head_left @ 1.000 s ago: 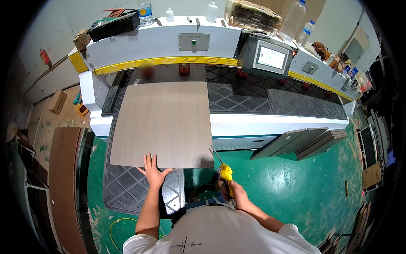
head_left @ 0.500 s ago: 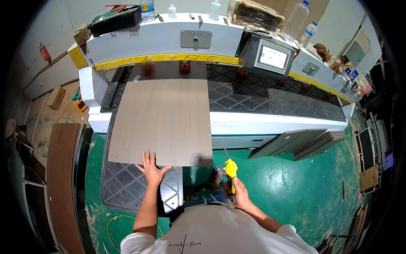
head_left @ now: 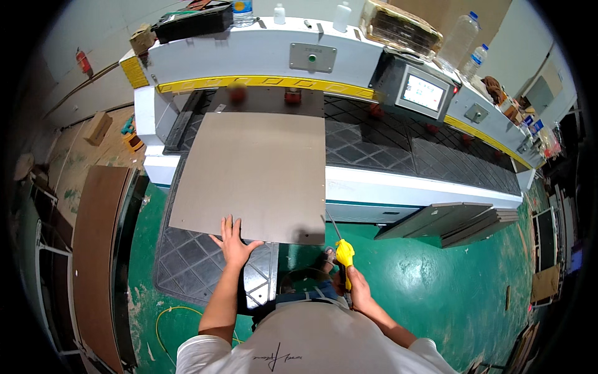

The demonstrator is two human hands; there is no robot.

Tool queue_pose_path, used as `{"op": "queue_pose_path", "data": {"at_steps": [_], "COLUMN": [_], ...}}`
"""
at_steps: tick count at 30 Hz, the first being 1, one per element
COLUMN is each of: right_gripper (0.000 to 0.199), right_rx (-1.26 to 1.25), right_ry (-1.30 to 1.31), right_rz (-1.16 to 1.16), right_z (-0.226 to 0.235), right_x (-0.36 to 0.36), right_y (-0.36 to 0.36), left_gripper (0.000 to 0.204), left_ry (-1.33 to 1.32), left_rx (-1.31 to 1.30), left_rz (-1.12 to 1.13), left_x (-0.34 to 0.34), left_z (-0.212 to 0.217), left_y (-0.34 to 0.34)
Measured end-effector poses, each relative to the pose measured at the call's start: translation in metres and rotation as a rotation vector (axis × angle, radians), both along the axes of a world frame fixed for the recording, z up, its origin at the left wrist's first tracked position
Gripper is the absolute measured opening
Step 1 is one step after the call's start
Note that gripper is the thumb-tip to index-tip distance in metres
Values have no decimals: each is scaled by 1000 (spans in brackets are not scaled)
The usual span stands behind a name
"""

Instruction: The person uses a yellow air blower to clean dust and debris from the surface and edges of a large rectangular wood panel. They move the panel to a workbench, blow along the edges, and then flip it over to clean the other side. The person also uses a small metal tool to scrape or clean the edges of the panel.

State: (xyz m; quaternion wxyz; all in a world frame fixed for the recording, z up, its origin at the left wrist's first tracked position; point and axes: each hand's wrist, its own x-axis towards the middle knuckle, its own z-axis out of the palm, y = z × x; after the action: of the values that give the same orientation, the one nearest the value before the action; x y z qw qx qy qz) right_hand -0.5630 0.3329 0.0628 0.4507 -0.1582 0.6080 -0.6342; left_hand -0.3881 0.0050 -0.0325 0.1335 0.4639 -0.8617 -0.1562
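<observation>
Left grip (head_left: 236, 249) splayed on the panel's (head_left: 255, 174) edge. Right grip (head_left: 358, 291), floor (head_left: 430, 283) open rightward, clasped a yellow tool (head_left: 344, 254), nearer the panel now.

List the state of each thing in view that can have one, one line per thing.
Large panel: lying flat
Yellow tool: held, thin tube pointing away from the person
Left hand: spread open on the panel's near edge
Right hand: closed around the tool
Control screen: lit
Large blue-capped bottle: standing, capped
Grey boards: stacked, leaning
</observation>
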Motion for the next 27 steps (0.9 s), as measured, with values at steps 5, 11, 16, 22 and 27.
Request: {"op": "queue_pose_path", "data": {"at_steps": [5,11,16,22,27], "right_gripper": [51,50,55,57,57], "right_rx": [29,166,48,83,75], "right_ry": [-54,-51,-123,-211,-177], "right_rz": [88,-75,-46,137,184], "right_z": [13,-13,-7,-16,-11], "right_x": [2,-3,-18,-16,-12], "right_y": [-4,4,13,20,16], "left_gripper": [109,109,110,109,108], "left_ry": [24,27,33,55,53], "left_rx": [2,-5,1,-3,-18], "left_rz": [-1,-6,-1,-7,-4], "left_x": [2,1,2,2,4], "left_z": [1,0,0,-4,-7], "left_y": [0,1,1,0,-2]}}
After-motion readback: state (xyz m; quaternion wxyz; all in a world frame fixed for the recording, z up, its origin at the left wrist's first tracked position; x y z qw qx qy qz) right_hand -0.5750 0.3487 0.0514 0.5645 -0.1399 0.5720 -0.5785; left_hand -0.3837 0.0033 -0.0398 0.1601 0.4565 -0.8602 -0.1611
